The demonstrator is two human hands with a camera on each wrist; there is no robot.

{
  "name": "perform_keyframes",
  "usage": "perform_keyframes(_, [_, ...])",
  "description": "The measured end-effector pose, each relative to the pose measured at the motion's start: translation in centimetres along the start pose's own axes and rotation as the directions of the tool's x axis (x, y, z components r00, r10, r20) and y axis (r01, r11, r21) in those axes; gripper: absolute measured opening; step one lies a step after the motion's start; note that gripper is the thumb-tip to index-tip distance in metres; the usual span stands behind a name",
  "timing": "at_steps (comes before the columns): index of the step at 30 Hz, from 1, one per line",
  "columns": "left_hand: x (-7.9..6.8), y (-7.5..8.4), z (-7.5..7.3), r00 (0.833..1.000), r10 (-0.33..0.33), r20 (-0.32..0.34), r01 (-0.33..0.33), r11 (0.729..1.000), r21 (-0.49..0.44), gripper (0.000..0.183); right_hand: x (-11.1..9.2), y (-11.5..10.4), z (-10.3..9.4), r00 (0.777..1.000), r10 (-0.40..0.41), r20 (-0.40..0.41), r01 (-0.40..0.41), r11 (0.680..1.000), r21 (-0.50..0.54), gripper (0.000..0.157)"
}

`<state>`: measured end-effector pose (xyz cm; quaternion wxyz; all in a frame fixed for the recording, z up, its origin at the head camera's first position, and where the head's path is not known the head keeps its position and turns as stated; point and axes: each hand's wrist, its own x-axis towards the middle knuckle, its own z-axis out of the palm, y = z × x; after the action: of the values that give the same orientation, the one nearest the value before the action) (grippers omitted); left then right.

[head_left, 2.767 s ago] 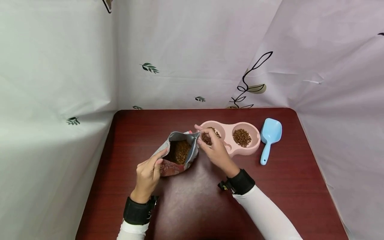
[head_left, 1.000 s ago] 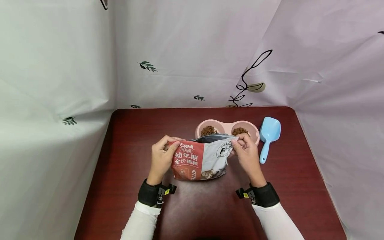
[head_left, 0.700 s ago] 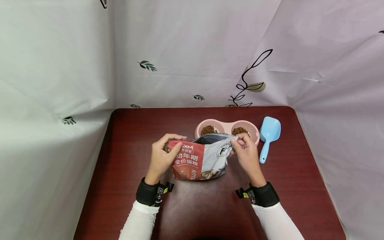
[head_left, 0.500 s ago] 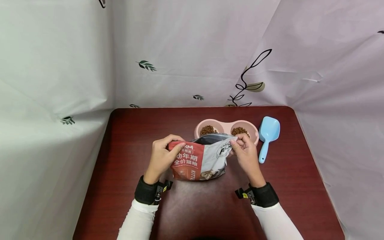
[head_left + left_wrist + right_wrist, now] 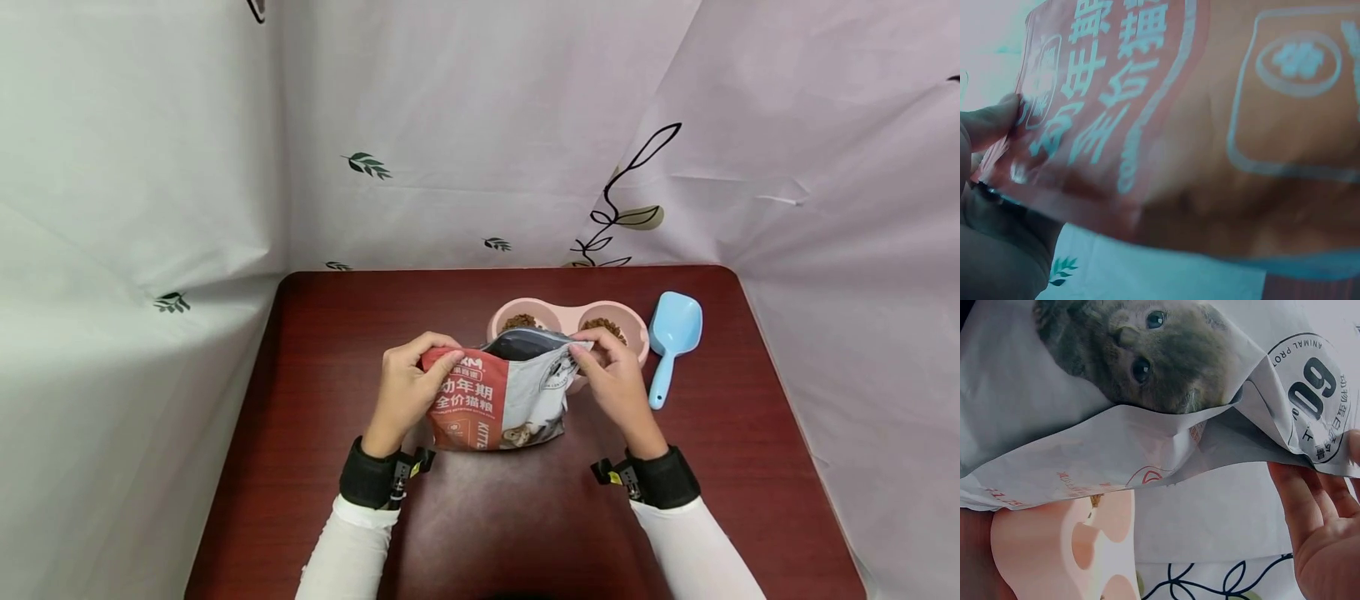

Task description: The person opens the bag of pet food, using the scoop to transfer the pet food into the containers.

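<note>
A red and white bag of cat food (image 5: 495, 400) stands on the table, its printed front toward me and its mouth gaping at the top. My left hand (image 5: 405, 387) pinches the top left corner, thumb in front and fingers behind. At the top right corner my right hand (image 5: 618, 387) pinches the bag's edge between thumb and fingers. The right wrist view shows a kitten picture on the bag (image 5: 1166, 356), with the right hand's fingers (image 5: 1329, 512) behind the edge. The left wrist view is mostly the bag's red side (image 5: 1166, 125). The bag's contents are hidden from here.
Behind the bag sits a pink double bowl (image 5: 572, 315) with brown kibble (image 5: 603, 325) in both wells, partly covered by the bag. A light blue scoop (image 5: 675, 329) lies to its right. The dark red table (image 5: 337, 308) meets a pale cloth backdrop (image 5: 450, 125).
The bag has been turned from a tilt on the left to face me, shifting right in front of the bowl. Both hands moved right with it; lately its mouth gapes slightly wider.
</note>
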<state>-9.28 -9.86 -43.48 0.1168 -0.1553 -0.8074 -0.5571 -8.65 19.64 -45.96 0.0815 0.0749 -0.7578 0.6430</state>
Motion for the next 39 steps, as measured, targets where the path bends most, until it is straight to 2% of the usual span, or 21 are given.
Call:
perform_keyframes(2, [0.2,0.3,-0.2,0.999,0.043,0.031,-0.045,0.998,0.049,0.01,0.1,-0.1,0.1,1.0,-0.003,-0.012,0.003,1.0,-0.011,0.013])
perform_keyframes(4, [0.5,0.9,-0.4,0.992,0.11,0.065,-0.117,0.986,0.12,0.015,0.1,-0.2,0.2,1.0,-0.003,-0.023,0.003,1.0,-0.021,0.012])
perform_keyframes(7, [0.9,1.7,-0.5,0.975,0.191,0.117,-0.214,0.948,0.235,0.017,0.0,-0.2,0.3,0.999,-0.007,-0.045,0.005,0.999,-0.043,0.01])
perform_keyframes(9, [1.1,2.0,-0.4,0.968,0.21,0.138,-0.243,0.925,0.291,0.015,0.0,-0.1,0.3,0.998,-0.013,-0.061,0.009,0.998,-0.067,0.009])
perform_keyframes(11, [1.2,2.1,-0.3,0.967,0.209,0.146,-0.247,0.912,0.327,0.012,0.0,0.0,0.3,0.997,-0.023,-0.073,0.015,0.995,-0.102,0.008])
perform_keyframes(14, [1.3,2.1,-0.3,0.969,0.203,0.137,-0.239,0.91,0.339,0.011,-0.1,0.2,0.3,0.996,-0.032,-0.089,0.019,0.99,-0.142,0.008])
perform_keyframes(19, [1.3,1.9,-0.2,0.967,0.224,0.119,-0.251,0.911,0.327,0.011,-0.2,0.3,0.3,0.994,-0.054,-0.095,0.041,0.99,-0.131,0.007])
perform_keyframes(25, [1.4,1.8,-0.1,0.972,0.208,0.113,-0.233,0.924,0.303,0.01,0.0,0.1,0.1,0.996,-0.089,-0.03,0.086,0.992,-0.094,0.01])
perform_keyframes(28, [1.5,1.8,-0.1,0.974,0.192,0.121,-0.22,0.929,0.298,0.01,0.2,-0.1,-0.1,0.996,-0.084,0.037,0.087,0.992,-0.091,0.021])
perform_keyframes(30, [1.6,1.8,-0.1,0.975,0.184,0.126,-0.214,0.932,0.294,0.01,0.4,-0.3,-0.2,0.993,-0.084,0.079,0.094,0.988,-0.125,0.028])
perform_keyframes(33, [1.6,1.8,-0.1,0.976,0.179,0.122,-0.207,0.935,0.288,0.009,0.8,-0.6,-0.2,0.988,-0.103,0.111,0.125,0.971,-0.203,0.028])
perform_keyframes(36, [1.7,1.7,-0.2,0.978,0.173,0.118,-0.201,0.936,0.29,0.009,1.1,-0.5,-0.1,0.987,-0.135,0.09,0.155,0.95,-0.271,0.017])
perform_keyframes(39, [1.7,1.8,-0.2,0.98,0.163,0.114,-0.191,0.933,0.305,0.009,1.1,-0.4,0.1,0.986,-0.16,0.055,0.169,0.939,-0.3,0.013])
